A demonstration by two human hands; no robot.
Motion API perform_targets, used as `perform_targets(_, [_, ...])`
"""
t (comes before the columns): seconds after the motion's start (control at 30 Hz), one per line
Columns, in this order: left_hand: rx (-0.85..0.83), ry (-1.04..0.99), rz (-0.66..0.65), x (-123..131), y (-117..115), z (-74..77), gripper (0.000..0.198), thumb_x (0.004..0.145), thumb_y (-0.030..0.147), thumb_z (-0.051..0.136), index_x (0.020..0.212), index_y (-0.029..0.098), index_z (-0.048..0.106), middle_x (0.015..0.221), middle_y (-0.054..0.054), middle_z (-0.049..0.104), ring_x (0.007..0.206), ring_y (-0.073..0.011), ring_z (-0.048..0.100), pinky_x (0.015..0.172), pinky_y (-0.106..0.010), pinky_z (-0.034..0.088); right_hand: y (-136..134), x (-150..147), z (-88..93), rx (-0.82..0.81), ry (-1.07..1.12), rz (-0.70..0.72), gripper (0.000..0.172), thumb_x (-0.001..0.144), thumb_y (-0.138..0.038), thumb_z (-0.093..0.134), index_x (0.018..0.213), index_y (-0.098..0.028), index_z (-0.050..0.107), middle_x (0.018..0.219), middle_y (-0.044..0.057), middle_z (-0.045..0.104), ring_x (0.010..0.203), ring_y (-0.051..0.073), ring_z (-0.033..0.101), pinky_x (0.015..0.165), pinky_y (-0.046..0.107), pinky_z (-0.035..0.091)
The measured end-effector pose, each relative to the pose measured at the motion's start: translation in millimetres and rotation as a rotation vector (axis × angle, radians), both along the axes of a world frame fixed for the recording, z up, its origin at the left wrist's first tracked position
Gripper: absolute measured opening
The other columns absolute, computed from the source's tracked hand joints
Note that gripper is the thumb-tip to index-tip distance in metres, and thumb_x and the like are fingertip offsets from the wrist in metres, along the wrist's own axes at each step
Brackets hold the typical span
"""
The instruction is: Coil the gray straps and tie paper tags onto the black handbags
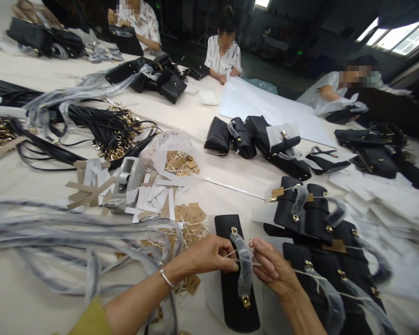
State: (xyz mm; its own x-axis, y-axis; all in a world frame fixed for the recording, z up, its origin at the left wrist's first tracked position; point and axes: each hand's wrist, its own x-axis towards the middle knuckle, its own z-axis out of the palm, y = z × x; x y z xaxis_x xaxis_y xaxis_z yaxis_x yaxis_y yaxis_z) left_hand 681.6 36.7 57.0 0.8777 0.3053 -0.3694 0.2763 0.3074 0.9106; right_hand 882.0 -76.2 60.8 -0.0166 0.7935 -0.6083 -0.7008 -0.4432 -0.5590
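Note:
In front of me lies a black handbag (242, 314) with gold fittings on a sheet of pale paper. Its short handle (245, 265) is wrapped in clear plastic and arches up from the bag. On the left side of the handle, my left hand (216, 253) pinches a thin white string (232, 254). My right hand (272, 265) is on the other side, its fingers closed round the string's other part by the handle. Whether a tag hangs from this string is hidden. Brown card tags (192, 218) with white strings lie in a pile left of the bag.
Tagged black handbags (291, 204) are grouped at my right, beside stacked white paper (398, 204). A tape dispenser (125, 184), paper strips (157, 195) and plastic-wrapped straps (73, 232) spread leftward. Black straps with gold clasps (115, 132) lie beyond. Several co-workers (226, 56) sit across the table.

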Motion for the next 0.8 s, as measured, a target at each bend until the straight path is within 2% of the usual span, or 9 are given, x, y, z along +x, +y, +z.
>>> perform_targets(0.07, [-0.084, -0.011, 0.012, -2, 2, -2.3, 0.025, 0.069, 0.037, 0.073, 0.076, 0.014, 0.065, 0.060, 0.005, 0.054, 0.054, -0.0080, 0.043, 0.050, -0.019, 0.029, 2, -6, -5.8, 0.023, 0.138, -0.182, 0.017, 0.078, -0.027, 0.079, 0.082, -0.015, 0.067, 0.044, -0.012, 0.046, 0.030, -0.002, 0.013, 0.028, 0.010, 0.017])
perform_targets(0.13, [-0.107, -0.009, 0.075, -3, 6, -6.1, 0.028, 0.068, 0.039, 0.074, 0.072, 0.014, 0.063, 0.059, 0.005, 0.053, 0.054, -0.0077, 0.041, 0.051, -0.019, 0.029, 5, -12, -9.0, 0.045, 0.214, -0.337, 0.014, 0.078, -0.022, 0.078, 0.080, -0.016, 0.066, 0.061, -0.007, 0.059, 0.033, -0.003, 0.026, 0.031, 0.007, 0.025])
perform_targets(0.2, [-0.087, 0.009, 0.127, -3, 11, -9.7, 0.028, 0.067, 0.039, 0.075, 0.071, 0.014, 0.062, 0.058, 0.005, 0.051, 0.052, -0.0073, 0.039, 0.050, -0.020, 0.028, 6, -16, -9.5, 0.068, 0.253, -0.420, 0.013, 0.078, -0.020, 0.078, 0.079, -0.017, 0.065, 0.065, -0.006, 0.060, 0.039, -0.002, 0.037, 0.036, 0.006, 0.033])
perform_targets(0.27, [-0.063, 0.028, 0.123, -4, 17, -11.3, 0.026, 0.067, 0.037, 0.074, 0.073, 0.015, 0.062, 0.058, 0.005, 0.052, 0.052, -0.0076, 0.040, 0.050, -0.020, 0.028, 6, -18, -7.4, 0.071, 0.273, -0.388, 0.013, 0.079, -0.021, 0.078, 0.080, -0.017, 0.066, 0.057, -0.009, 0.052, 0.038, -0.001, 0.037, 0.037, 0.006, 0.033])
perform_targets(0.43, [-0.198, -0.102, -0.042, -11, 33, -8.0, 0.035, 0.072, 0.046, 0.073, 0.083, 0.015, 0.064, 0.069, 0.002, 0.058, 0.057, -0.0076, 0.044, 0.055, -0.019, 0.032, 1, -12, 4.0, 0.038, 0.215, -0.028, 0.016, 0.083, -0.028, 0.075, 0.081, -0.013, 0.071, 0.038, -0.015, 0.023, 0.030, -0.001, 0.009, 0.028, 0.009, 0.020])
perform_targets(0.53, [-0.321, -0.178, -0.090, -14, 39, -6.3, 0.043, 0.068, 0.049, 0.079, 0.091, 0.015, 0.066, 0.076, 0.001, 0.059, 0.064, -0.0081, 0.048, 0.060, -0.019, 0.035, 0, -7, 7.2, 0.058, 0.167, -0.017, 0.014, 0.083, -0.026, 0.075, 0.084, -0.013, 0.073, 0.036, -0.016, 0.017, 0.030, -0.001, 0.004, 0.028, 0.008, 0.019])
perform_targets(0.63, [-0.375, -0.204, -0.122, -18, 41, -8.7, 0.051, 0.062, 0.045, 0.086, 0.100, 0.016, 0.067, 0.081, 0.001, 0.058, 0.070, -0.0093, 0.050, 0.065, -0.020, 0.038, 2, -3, 6.4, 0.043, 0.166, -0.106, 0.015, 0.082, -0.025, 0.076, 0.094, -0.015, 0.073, 0.038, -0.015, 0.023, 0.031, -0.001, 0.005, 0.028, 0.007, 0.019])
perform_targets(0.7, [-0.374, -0.201, -0.119, -20, 43, -13.3, 0.055, 0.061, 0.042, 0.087, 0.105, 0.017, 0.066, 0.078, 0.003, 0.056, 0.068, -0.0087, 0.048, 0.062, -0.019, 0.037, 5, -2, 7.6, 0.015, 0.172, -0.179, 0.016, 0.080, -0.025, 0.078, 0.093, -0.016, 0.073, 0.045, -0.013, 0.039, 0.032, -0.002, 0.012, 0.029, 0.007, 0.021])
perform_targets(0.8, [-0.290, -0.129, 0.064, -18, 47, -21.4, 0.048, 0.062, 0.034, 0.085, 0.099, 0.015, 0.062, 0.073, 0.004, 0.055, 0.062, -0.0075, 0.046, 0.057, -0.018, 0.034, 13, -2, 15.9, -0.014, 0.135, -0.260, 0.018, 0.075, -0.024, 0.082, 0.088, -0.017, 0.072, 0.068, -0.004, 0.063, 0.037, -0.003, 0.031, 0.033, 0.007, 0.028])
